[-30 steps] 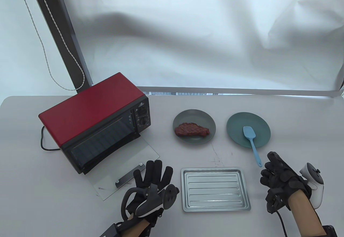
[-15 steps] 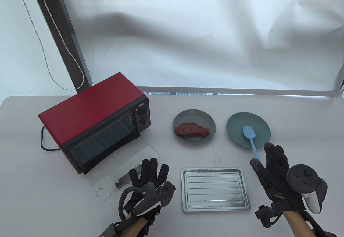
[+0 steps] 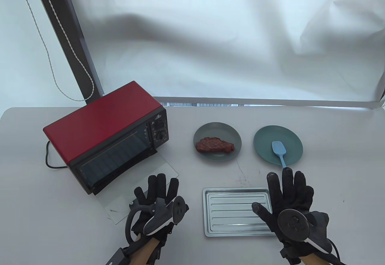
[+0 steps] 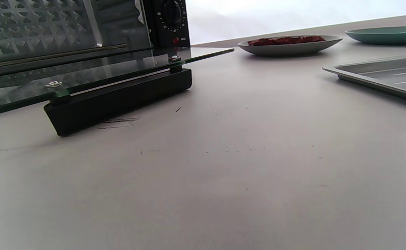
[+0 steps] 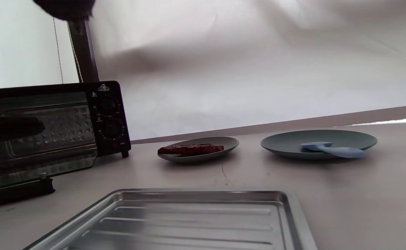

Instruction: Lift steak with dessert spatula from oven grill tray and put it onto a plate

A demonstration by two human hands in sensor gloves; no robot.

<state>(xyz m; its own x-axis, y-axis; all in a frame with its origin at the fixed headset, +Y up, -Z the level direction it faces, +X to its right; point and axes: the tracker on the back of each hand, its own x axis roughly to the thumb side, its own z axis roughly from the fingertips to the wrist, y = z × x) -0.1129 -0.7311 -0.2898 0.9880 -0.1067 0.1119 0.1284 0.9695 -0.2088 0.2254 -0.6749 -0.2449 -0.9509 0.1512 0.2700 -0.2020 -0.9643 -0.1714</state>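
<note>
The brown steak (image 3: 215,145) lies on a small grey plate (image 3: 204,129) at mid table; it also shows as steak (image 5: 191,149) in the right wrist view. A light blue spatula (image 3: 279,149) rests with its blade on a teal plate (image 3: 264,138), handle toward me. The metal grill tray (image 3: 231,211) sits bare near the front edge. My right hand (image 3: 285,191) is spread flat, palm down, over the tray's right end, hiding the spatula handle's tip. My left hand (image 3: 158,191) lies flat with straight fingers left of the tray, holding nothing.
A red toaster oven (image 3: 105,135) stands at the left with its glass door (image 3: 141,183) folded down onto the table, right beside my left hand. Its black cord (image 3: 48,156) trails off the left side. A white cloth backdrop hangs behind the table.
My right hand has uncurled, turned palm down and swung left from beside the spatula handle to over the tray's right end. My left hand slid slightly left and forward.
</note>
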